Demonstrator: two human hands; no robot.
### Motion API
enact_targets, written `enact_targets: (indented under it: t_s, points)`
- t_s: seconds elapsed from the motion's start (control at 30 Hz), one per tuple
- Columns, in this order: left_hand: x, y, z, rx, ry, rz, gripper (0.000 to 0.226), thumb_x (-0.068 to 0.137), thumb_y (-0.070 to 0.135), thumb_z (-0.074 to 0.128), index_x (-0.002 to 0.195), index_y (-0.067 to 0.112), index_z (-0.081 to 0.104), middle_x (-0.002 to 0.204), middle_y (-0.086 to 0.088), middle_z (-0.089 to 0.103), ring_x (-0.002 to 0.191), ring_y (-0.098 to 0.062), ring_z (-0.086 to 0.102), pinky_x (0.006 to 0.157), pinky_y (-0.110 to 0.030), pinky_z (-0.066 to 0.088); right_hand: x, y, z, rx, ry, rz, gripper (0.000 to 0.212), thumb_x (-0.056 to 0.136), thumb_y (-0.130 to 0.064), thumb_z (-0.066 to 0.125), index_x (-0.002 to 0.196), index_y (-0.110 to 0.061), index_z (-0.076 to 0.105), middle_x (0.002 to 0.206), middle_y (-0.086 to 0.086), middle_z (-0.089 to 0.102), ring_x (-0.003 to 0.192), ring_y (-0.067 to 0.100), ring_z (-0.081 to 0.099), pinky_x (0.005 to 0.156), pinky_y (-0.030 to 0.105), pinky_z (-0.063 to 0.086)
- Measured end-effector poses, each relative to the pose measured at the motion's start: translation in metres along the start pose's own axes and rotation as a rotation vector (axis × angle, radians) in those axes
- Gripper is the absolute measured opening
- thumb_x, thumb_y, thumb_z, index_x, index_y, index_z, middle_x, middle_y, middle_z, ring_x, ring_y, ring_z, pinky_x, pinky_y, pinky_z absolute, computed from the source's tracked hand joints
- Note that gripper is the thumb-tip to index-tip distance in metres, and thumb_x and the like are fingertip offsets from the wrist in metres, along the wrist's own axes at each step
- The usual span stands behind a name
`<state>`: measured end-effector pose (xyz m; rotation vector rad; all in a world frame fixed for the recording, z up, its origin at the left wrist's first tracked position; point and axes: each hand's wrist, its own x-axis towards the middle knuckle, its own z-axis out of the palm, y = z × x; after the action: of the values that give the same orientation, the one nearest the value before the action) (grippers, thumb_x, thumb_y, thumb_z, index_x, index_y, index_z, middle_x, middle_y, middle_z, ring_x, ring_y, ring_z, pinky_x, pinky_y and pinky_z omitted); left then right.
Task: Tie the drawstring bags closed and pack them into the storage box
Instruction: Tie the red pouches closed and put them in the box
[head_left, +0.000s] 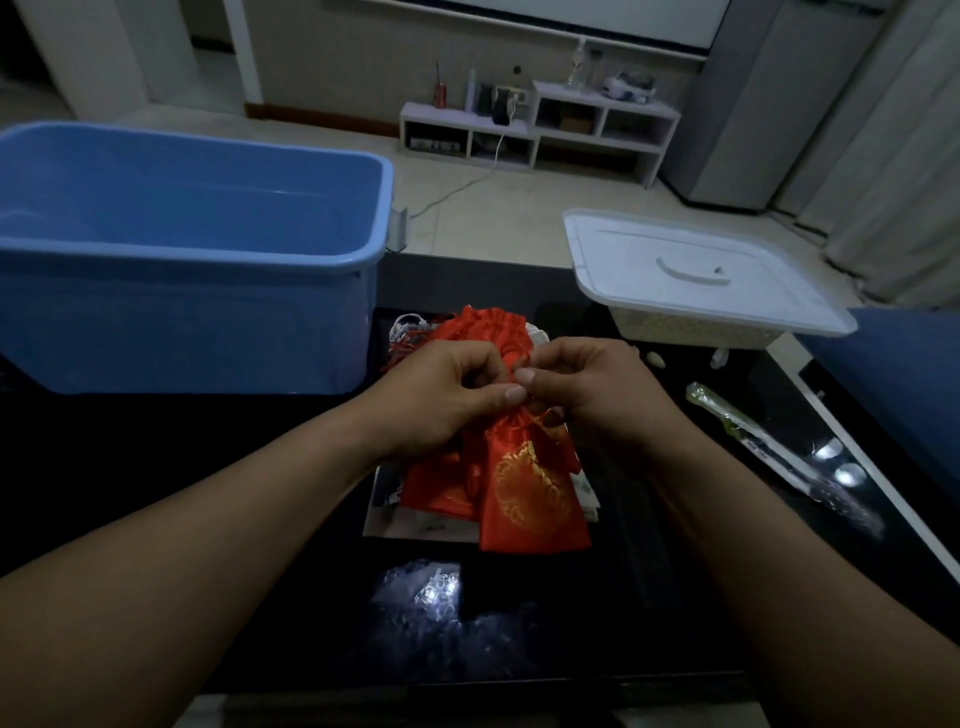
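A red drawstring bag (530, 493) with a gold round pattern hangs from my hands above a pile of bags (441, 488) at the middle of the dark table. My left hand (441, 395) and my right hand (592, 389) meet at the bag's gathered neck, both pinching its thin red cord. More red bags (483, 325) and white cords lie just behind my hands. The blue storage box (208, 249) stands open at the far left; I see nothing inside it.
A white basket with a white lid (696, 270) sits at the back right. A clear wrapped long item (769, 441) lies along the right edge. Bubble wrap (431, 597) lies near the front. The dark table (156, 441) ends at the right in a white rim.
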<state>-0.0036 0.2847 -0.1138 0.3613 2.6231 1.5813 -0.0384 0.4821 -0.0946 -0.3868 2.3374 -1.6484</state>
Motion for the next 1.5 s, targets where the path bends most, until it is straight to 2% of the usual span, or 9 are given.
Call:
enact_targets:
  t_s: [0.2,0.5,0.6,0.7,0.83,1.03,1.1,1.3,1.5]
  points:
    - [0.001,-0.002,-0.001,0.012,-0.025,0.012,0.013,0.100,0.029,0.067,0.087,0.024,0.067,0.071,0.010,0.062,0.063,-0.003,0.056,0.060,-0.026,0.048,0.003,0.003,-0.001,0.020,0.022,0.018,0.003,0.091,-0.008,0.077,0.092,-0.005,0.076,0.069,0.008,0.070,0.062,0.013,0.064,0.062,0.030,0.051]
    - [0.002,-0.006,0.004,0.042,0.066,0.034,0.007,0.096,0.028,0.072,0.095,0.021,0.070,0.085,-0.002,0.071,0.071,-0.009,0.064,0.066,-0.030,0.055,0.001,0.001,0.000,-0.021,0.013,-0.016,0.008,0.093,-0.009,0.076,0.087,-0.014,0.077,0.069,0.004,0.073,0.063,0.011,0.066,0.063,0.030,0.052]
    - [0.002,-0.006,0.011,0.142,0.141,0.055,0.005,0.097,0.027,0.071,0.094,0.024,0.073,0.086,0.008,0.072,0.078,-0.001,0.066,0.069,-0.023,0.052,0.001,0.003,0.004,-0.101,0.070,-0.082,0.012,0.093,-0.012,0.076,0.085,-0.021,0.077,0.073,0.003,0.076,0.067,0.011,0.069,0.064,0.029,0.053]
    - [0.002,-0.004,0.017,0.167,0.215,0.038,0.018,0.098,0.025,0.070,0.081,0.025,0.066,0.071,0.011,0.064,0.064,0.005,0.058,0.057,-0.013,0.042,0.000,0.005,0.009,-0.161,0.159,-0.149,0.012,0.091,-0.015,0.078,0.084,-0.024,0.077,0.076,-0.001,0.077,0.072,0.010,0.073,0.069,0.033,0.058]
    - [0.001,-0.004,0.022,0.189,0.248,0.027,0.022,0.097,0.022,0.069,0.076,0.020,0.061,0.071,0.003,0.065,0.064,-0.010,0.061,0.061,-0.037,0.053,-0.002,0.007,0.012,-0.268,0.199,-0.210,0.007,0.090,-0.018,0.078,0.087,-0.024,0.080,0.079,-0.007,0.077,0.078,0.009,0.074,0.079,0.042,0.062]
    - [0.001,-0.003,0.027,0.222,0.296,0.078,0.027,0.092,0.019,0.069,0.074,0.030,0.052,0.064,0.006,0.059,0.062,-0.005,0.056,0.054,-0.022,0.038,-0.007,0.008,0.021,-0.306,0.239,-0.266,0.010,0.091,-0.016,0.076,0.090,-0.025,0.081,0.079,-0.011,0.077,0.077,0.003,0.072,0.072,0.030,0.057]
    - [0.002,-0.005,0.027,0.232,0.322,0.092,0.031,0.092,0.018,0.068,0.069,0.030,0.051,0.061,0.005,0.058,0.058,-0.006,0.055,0.054,-0.027,0.038,-0.008,0.008,0.023,-0.333,0.256,-0.288,0.010,0.090,-0.017,0.076,0.090,-0.026,0.080,0.080,-0.011,0.076,0.077,0.002,0.071,0.073,0.028,0.057]
    - [0.003,-0.003,0.007,0.130,0.151,0.105,0.012,0.099,0.019,0.068,0.087,0.020,0.070,0.074,0.006,0.065,0.065,0.000,0.055,0.060,-0.014,0.042,-0.007,0.008,0.016,-0.216,0.250,-0.232,0.012,0.091,-0.015,0.077,0.084,-0.024,0.077,0.078,-0.006,0.075,0.075,0.006,0.070,0.070,0.022,0.054]
    - [0.000,-0.005,0.003,0.011,0.056,0.076,0.013,0.101,0.021,0.066,0.089,0.016,0.065,0.074,-0.001,0.063,0.066,-0.008,0.058,0.063,-0.026,0.049,-0.006,0.012,0.016,-0.188,0.218,-0.216,0.008,0.094,-0.016,0.075,0.088,-0.021,0.074,0.081,-0.002,0.074,0.078,0.011,0.070,0.073,0.028,0.056]
